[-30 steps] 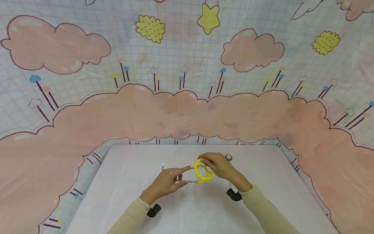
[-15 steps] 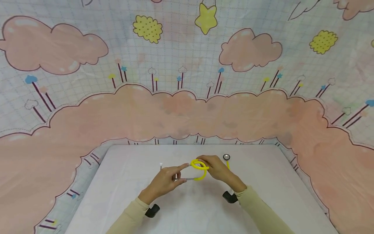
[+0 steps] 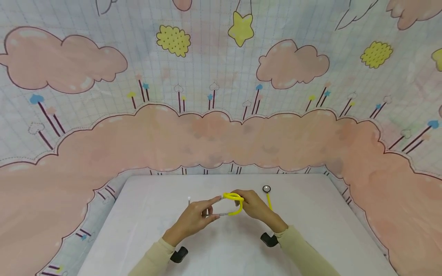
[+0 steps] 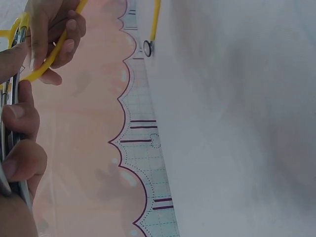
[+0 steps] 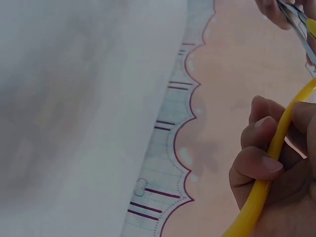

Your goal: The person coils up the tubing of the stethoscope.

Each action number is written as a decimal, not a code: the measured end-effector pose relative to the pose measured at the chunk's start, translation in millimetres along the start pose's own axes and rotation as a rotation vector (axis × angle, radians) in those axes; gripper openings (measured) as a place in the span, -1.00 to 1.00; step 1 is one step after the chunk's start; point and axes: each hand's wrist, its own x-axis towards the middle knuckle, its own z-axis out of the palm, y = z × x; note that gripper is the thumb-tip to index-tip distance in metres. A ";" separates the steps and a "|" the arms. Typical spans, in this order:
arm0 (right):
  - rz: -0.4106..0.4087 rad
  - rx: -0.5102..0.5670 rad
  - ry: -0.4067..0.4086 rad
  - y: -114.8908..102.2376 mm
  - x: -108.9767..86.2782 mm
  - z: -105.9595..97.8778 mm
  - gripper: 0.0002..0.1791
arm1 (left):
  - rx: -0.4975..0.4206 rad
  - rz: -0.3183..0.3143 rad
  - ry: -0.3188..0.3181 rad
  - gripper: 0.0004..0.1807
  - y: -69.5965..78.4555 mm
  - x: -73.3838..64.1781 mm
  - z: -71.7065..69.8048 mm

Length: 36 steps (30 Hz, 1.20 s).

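A stethoscope with yellow tubing [image 3: 240, 207] is held between my hands over the white table. My left hand [image 3: 191, 219] grips its metal ear tubes [image 4: 21, 35], the fingers curled around them in the left wrist view. One white eartip [image 3: 189, 198] sticks up behind that hand. My right hand [image 3: 254, 206] holds the yellow tube [image 5: 279, 133], which runs across the palm under curled fingers in the right wrist view. Near the ear tubes, the tubing bends into a narrow loop. Beyond the right hand, the round chestpiece [image 3: 266, 189] shows at the tube's far end.
The white table [image 3: 221, 253] spreads beneath both hands. A cloth printed with clouds and stars [image 3: 221, 134] rises behind the table and runs along its sides. Black wrist-worn devices [image 3: 179, 254] sit below both forearms.
My right hand has shifted slightly left and turned the tubing, so the wide round loop now looks flat and narrow. The yellow tube below the chestpiece has come into view. My left hand keeps its grip.
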 end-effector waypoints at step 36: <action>0.048 -0.012 0.049 12.7 -3.3 24.1 -0.69 | -0.016 -0.056 0.089 -0.37 -2.4 -1.3 7.4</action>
